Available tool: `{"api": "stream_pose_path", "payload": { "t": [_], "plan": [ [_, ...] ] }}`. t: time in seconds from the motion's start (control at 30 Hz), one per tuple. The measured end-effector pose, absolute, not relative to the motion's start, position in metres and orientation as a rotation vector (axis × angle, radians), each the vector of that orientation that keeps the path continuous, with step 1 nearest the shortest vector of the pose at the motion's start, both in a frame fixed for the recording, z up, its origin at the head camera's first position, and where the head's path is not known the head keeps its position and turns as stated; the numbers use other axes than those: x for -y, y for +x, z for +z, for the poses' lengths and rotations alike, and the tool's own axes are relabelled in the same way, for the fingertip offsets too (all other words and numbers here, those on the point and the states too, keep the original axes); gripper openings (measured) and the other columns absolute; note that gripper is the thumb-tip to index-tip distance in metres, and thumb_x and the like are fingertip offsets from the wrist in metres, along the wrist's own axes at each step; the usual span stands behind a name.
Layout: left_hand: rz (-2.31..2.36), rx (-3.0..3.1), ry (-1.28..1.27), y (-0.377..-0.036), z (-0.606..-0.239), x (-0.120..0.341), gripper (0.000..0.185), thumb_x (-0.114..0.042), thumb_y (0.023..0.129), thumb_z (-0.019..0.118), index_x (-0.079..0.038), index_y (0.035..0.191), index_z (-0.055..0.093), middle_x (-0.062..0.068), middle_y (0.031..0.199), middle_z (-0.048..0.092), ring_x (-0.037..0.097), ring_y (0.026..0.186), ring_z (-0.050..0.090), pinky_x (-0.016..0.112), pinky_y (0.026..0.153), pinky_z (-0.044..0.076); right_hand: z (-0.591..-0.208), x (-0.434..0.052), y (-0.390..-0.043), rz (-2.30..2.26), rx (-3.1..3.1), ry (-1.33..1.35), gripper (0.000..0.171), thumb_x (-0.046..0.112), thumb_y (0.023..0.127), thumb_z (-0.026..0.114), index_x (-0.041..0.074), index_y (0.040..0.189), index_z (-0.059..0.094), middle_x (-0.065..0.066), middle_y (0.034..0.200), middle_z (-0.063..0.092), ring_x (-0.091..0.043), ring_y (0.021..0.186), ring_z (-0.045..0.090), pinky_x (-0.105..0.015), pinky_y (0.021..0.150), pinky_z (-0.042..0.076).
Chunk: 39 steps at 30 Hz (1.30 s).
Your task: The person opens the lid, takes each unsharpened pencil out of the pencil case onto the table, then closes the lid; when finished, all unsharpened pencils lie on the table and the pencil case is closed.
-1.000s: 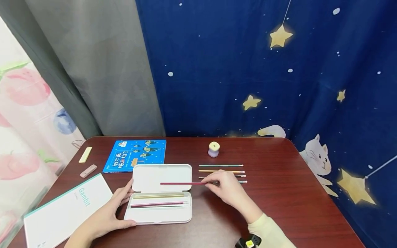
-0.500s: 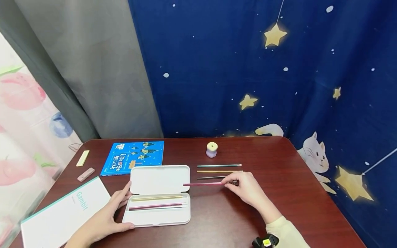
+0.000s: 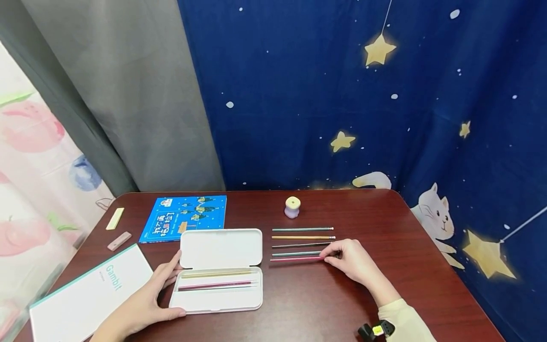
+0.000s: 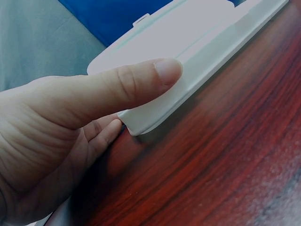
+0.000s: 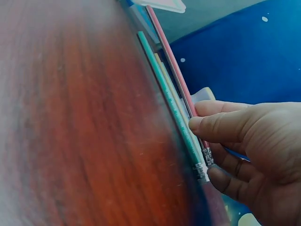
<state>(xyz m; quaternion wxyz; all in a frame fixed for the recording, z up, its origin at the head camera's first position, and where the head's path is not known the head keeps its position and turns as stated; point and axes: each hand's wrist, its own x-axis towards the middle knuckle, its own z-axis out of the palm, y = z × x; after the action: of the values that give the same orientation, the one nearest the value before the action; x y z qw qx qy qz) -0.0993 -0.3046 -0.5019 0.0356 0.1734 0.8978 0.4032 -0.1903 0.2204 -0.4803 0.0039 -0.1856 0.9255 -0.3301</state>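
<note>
1. My right hand [image 3: 352, 259] pinches the pink pencil [image 3: 295, 259] at its eraser end; its shaft runs leftward along the worktop [image 3: 384, 228], nearest in the pencil row [image 3: 301, 237].
2. My left hand [image 3: 147, 301] grips the open pencil case [image 3: 220, 297], thumb on its rim.

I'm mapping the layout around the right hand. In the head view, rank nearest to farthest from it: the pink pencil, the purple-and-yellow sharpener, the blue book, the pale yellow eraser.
1. Pink pencil: pinched by the right hand.
2. Purple-and-yellow sharpener: behind the pencil row.
3. Blue book: back left.
4. Pale yellow eraser: far left edge.
</note>
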Motion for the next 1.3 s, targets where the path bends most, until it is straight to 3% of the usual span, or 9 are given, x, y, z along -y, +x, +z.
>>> {"api": "stream_pose_path", "payload": {
  "t": [0.6, 0.83, 1.03, 1.3],
  "plan": [
    [1.252, -2.748, 0.537, -0.0981, -0.4998, 0.3029, 0.121, -0.04, 0.081, 0.091, -0.025, 0.17, 0.01, 0.008, 0.145, 0.043, -0.006, 0.128, 0.048, 0.006, 0.104, 0.037, -0.4896, -0.2205, -0.1922, -0.948, -2.973, -0.558, 0.027, 0.008, 0.088, 0.084, 0.035, 0.087, 0.081, 0.02, 0.088, 0.072, -0.003, 0.079, 0.06, -0.024, 0.071, 0.053],
    [1.257, -2.739, 0.53, -0.0976, -0.5011, 0.3041, 0.12, -0.04, 0.081, 0.09, -0.025, 0.17, 0.01, 0.008, 0.146, 0.043, -0.006, 0.129, 0.047, 0.006, 0.104, 0.037, -0.49, -0.2208, -0.1929, -0.925, -2.986, -0.622, 0.022, 0.006, 0.087, 0.084, 0.028, 0.089, 0.082, 0.011, 0.087, 0.075, -0.002, 0.078, 0.062, -0.025, 0.071, 0.056],
    [1.269, -2.736, 0.539, -0.0991, -0.4997, 0.3036, 0.121, -0.04, 0.08, 0.091, -0.024, 0.17, 0.011, 0.008, 0.144, 0.044, -0.007, 0.129, 0.047, 0.006, 0.104, 0.036, -0.4902, -0.22, -0.1933, -0.9, -3.005, -0.608, 0.023, 0.008, 0.086, 0.085, 0.031, 0.087, 0.081, 0.018, 0.086, 0.073, -0.001, 0.077, 0.061, -0.025, 0.072, 0.056],
    [1.276, -2.721, 0.524, -0.0987, -0.4983, 0.3038, 0.121, -0.041, 0.081, 0.09, -0.026, 0.17, 0.01, 0.008, 0.145, 0.043, -0.006, 0.13, 0.048, 0.005, 0.105, 0.034, -0.4888, -0.2198, -0.1931, -0.867, -3.026, -0.67, 0.021, 0.008, 0.086, 0.085, 0.028, 0.088, 0.081, 0.016, 0.086, 0.072, -0.001, 0.077, 0.061, -0.026, 0.071, 0.057]
  ]
}}
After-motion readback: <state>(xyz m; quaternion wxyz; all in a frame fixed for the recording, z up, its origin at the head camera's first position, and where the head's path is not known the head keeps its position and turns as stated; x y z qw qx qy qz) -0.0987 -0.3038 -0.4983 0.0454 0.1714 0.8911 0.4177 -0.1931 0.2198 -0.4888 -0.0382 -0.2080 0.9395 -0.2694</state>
